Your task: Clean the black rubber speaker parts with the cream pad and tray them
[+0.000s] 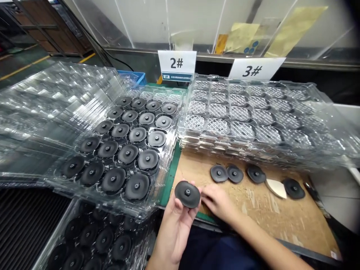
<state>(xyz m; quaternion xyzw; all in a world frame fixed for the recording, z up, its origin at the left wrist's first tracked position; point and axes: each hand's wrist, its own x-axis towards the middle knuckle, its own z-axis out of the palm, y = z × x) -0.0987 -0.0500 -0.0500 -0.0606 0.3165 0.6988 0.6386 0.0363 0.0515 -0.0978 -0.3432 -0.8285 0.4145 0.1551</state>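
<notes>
Near the bottom middle, my left hand (177,225) holds a black oval disc (187,194), its small centre nut facing up. My right hand (218,202) is beside the disc's right edge, fingers bent together; whatever its fingertips hold, if anything, is hidden. Several similar black discs (219,173) lie on the brown board (253,225), along with a pale, pointed flat piece (276,188). On the left, a clear plastic tray (153,200) carries rows of black discs, each with a centre nut.
Stacked clear trays with textured pockets (239,112) stand behind the board, under a "3#" sign (253,69). More clear trays (42,120) lean at the left. Another disc-filled tray (70,213) sits lower left. A "2#" sign (177,64) stands at the back.
</notes>
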